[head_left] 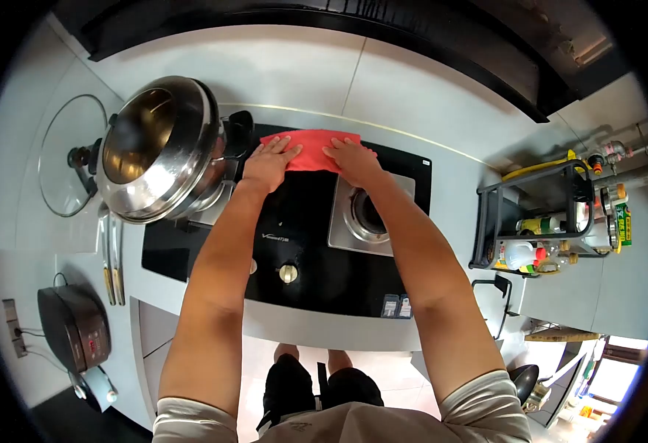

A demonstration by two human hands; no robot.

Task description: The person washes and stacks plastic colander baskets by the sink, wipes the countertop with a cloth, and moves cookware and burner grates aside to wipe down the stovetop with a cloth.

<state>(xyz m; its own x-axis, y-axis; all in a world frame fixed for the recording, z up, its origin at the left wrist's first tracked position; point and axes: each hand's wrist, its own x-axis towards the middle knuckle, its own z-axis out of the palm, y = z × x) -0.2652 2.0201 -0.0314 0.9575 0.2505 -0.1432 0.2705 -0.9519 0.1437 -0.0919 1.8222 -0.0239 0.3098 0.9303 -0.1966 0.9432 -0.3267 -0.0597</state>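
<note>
A red cloth [314, 150] lies spread across the back edge of the black glass cooktop [294, 207]. My left hand [268, 164] rests on the cloth's left end, fingers stretched out and pressing on it. On its right end, my right hand [353, 159] lies with fingers apart, also touching the cloth. Below my right forearm is a burner [366, 214] on a square metal plate. To the left of my left hand, a large lidded steel pot [184, 155] sits over the other burner. A control knob [288, 274] is at the cooktop's front.
A glass lid [62, 159] leans at the far left. Long-handled utensils [111, 255] hang or lie near a dark rice cooker [73, 328]. At right stands a black rack [490, 221] with several bottles. A range hood [324, 18] overhangs the back.
</note>
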